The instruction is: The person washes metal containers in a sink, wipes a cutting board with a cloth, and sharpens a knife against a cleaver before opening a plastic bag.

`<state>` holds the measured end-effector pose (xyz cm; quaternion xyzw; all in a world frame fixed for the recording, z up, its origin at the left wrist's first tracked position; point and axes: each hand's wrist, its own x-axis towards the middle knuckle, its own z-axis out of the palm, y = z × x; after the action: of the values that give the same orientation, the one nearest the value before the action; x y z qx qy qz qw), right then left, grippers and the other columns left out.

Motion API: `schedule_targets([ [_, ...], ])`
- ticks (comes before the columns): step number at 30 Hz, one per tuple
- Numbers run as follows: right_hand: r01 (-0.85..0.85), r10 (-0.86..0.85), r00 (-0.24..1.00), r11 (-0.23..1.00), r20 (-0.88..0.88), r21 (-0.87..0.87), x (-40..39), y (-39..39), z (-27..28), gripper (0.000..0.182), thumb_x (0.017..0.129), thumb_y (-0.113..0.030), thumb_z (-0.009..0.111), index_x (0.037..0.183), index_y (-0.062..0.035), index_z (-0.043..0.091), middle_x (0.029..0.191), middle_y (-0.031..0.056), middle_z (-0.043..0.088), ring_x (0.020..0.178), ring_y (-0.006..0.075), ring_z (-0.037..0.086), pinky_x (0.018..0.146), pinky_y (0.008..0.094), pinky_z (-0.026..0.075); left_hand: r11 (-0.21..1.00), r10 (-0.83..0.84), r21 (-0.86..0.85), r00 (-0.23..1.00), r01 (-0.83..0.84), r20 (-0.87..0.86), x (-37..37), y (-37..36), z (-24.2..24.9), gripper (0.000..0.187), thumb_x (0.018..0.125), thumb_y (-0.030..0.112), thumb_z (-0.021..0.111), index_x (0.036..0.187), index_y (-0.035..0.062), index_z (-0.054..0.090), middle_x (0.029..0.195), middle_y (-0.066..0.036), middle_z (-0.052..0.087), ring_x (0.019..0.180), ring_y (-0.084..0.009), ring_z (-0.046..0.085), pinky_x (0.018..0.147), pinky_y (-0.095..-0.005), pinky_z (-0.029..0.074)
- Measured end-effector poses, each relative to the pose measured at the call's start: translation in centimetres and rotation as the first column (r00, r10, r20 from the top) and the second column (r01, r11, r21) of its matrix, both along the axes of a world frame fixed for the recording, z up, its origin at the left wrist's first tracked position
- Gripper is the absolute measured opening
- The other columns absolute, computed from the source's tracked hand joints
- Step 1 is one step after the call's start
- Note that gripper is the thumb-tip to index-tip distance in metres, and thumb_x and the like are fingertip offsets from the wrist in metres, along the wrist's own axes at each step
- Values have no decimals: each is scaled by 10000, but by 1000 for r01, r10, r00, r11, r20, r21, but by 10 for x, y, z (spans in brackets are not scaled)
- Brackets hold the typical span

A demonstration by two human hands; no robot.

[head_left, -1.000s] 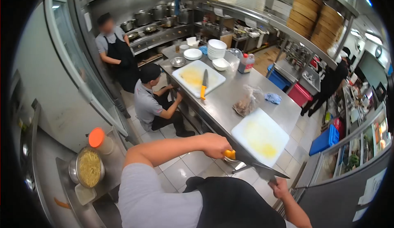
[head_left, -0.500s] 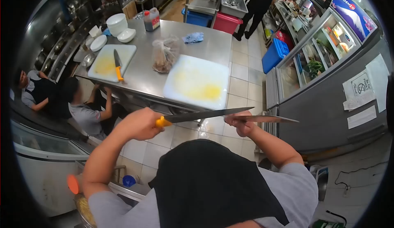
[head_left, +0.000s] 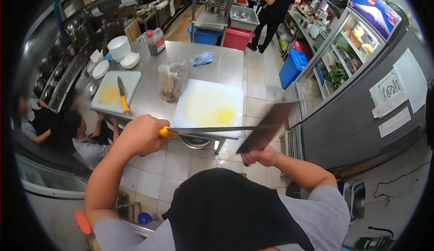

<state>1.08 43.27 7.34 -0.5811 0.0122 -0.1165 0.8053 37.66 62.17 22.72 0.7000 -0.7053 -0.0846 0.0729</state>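
Turned broad face to view since the earlier frame, the cleaver (head_left: 264, 131) is blurred, its handle mostly hidden in the closed right hand (head_left: 263, 155). The left hand (head_left: 151, 133) is wrapped around the yellow-handled knife (head_left: 208, 129) — its tip is lost against the cleaver, and contact is unclear. Behind, on the bench (head_left: 221, 59), cloudy plastic obscures the bag's contents (head_left: 172, 81).

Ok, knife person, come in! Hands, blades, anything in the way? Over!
Left hand gripping yellow-handled knife. Right hand gripping cleaver, blurred. Blades overlap in view. Plastic bag beside right cutting board.
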Motion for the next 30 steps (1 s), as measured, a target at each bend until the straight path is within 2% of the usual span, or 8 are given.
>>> schedule_targets([
  [2, -194, -148, 933, 563, -328, -804, -4, -16, 5, 303, 987, -166, 595, 728, -14, 554, 635, 135, 503, 597, 299, 491, 620, 442, 424, 988, 102, 109, 994, -104, 26, 7, -3, 18, 273, 839, 231, 743, 1077, 97, 752, 867, -207, 732, 855, -416, 704, 769, -513, 572],
  [10, 709, -201, 668, 464, 717, -531, 26, -41, -36, 113, 950, 3, 597, 846, 25, 636, 750, 141, 622, 656, 266, 633, 548, 376, 494, 977, -59, 204, 998, 61, -12, -11, -5, 7, 225, 830, 236, 713, 1007, 100, 740, 823, -197, 725, 826, -412, 708, 752, -520, 572],
  [12, 215, -73, 976, 151, 206, -965, 5, -50, -63, 213, 986, -134, 624, 806, -26, 591, 754, 181, 599, 695, 396, 607, 624, 464, 491, 976, -83, 203, 997, 79, 9, -16, -4, 19, 226, 825, 235, 713, 1006, 101, 741, 818, -196, 723, 823, -410, 708, 750, -516, 573],
  [14, -235, -303, 876, 411, -375, -881, 6, -30, -39, 226, 996, -183, 635, 823, -41, 610, 778, 194, 600, 693, 413, 584, 658, 474, 471, 973, -100, 210, 995, 94, 20, -16, -3, 20, 228, 821, 233, 714, 1005, 102, 741, 812, -194, 722, 821, -407, 709, 749, -513, 574],
  [18, 419, -409, 898, 907, -161, 35, 8, -11, -15, 323, 978, -259, 659, 740, -43, 631, 677, 133, 565, 680, 324, 582, 651, 456, 458, 972, -83, 228, 993, 62, 84, -5, -9, 8, 231, 774, 210, 757, 984, 116, 743, 808, -181, 725, 807, -413, 711, 730, -516, 579],
  [20, 73, -149, 904, 977, 402, 200, 24, -2, 23, 347, 998, -244, 622, 722, -43, 562, 656, 62, 519, 603, 246, 449, 643, 413, 431, 972, -71, 229, 993, 47, 98, 0, -11, 8, 239, 770, 204, 758, 993, 119, 745, 808, -179, 726, 807, -412, 712, 730, -515, 581],
  [24, -224, -83, 928, 657, -364, -720, 5, -16, 8, 326, 999, -245, 639, 753, -42, 572, 644, 121, 504, 590, 251, 521, 586, 411, 424, 977, 26, 206, 992, -52, 126, 7, -15, 30, 301, 826, 208, 703, 1110, 120, 750, 856, -192, 737, 863, -397, 718, 777, -507, 579],
  [30, 669, -156, 732, 349, 663, -656, 21, -32, 20, 208, 991, -79, 555, 803, -14, 613, 645, 105, 572, 577, 270, 598, 508, 394, 496, 984, 49, 167, 997, -59, 62, 13, -12, 11, 314, 835, 223, 705, 1127, 115, 743, 861, -202, 734, 851, -418, 710, 785, -520, 574],
])
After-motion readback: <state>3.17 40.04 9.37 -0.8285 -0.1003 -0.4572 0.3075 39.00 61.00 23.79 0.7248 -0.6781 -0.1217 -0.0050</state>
